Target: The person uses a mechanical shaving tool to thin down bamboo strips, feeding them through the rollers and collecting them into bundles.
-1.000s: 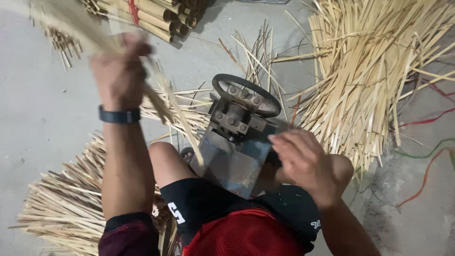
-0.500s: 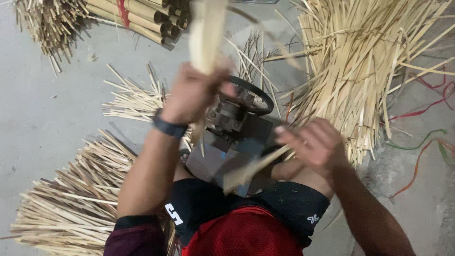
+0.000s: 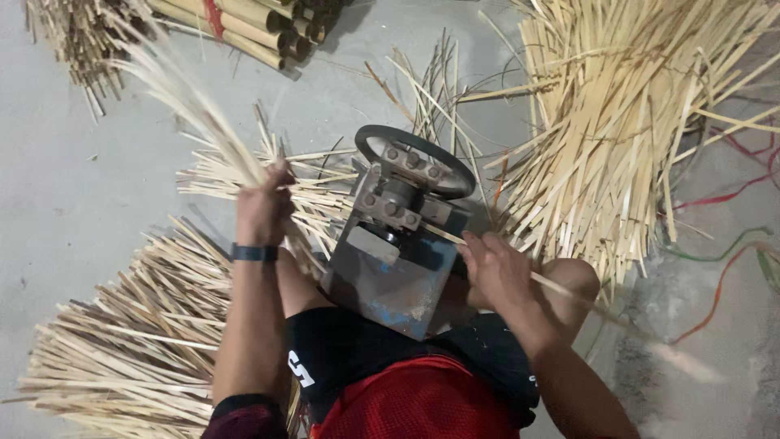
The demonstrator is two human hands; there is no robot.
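Gripping a light, springy sheaf of bamboo slivers [image 3: 195,106] in our closed left hand [image 3: 264,207], we pinch one stiff, splintery strip [image 3: 561,289] with our right hand [image 3: 496,272] beside the metal splitting machine [image 3: 394,244], holding low for control.

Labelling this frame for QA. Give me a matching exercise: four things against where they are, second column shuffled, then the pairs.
Things:
1. left hand
2. right hand
3. bundle of round bamboo poles
4. metal machine with a ring

Places:
A. on the floor at the top of the view, tied with a red band
B. between the person's knees
C. raised, gripping a bunch of bamboo strips
D. at the machine's right side, on a single thin strip

Pairs: 1-C, 2-D, 3-A, 4-B
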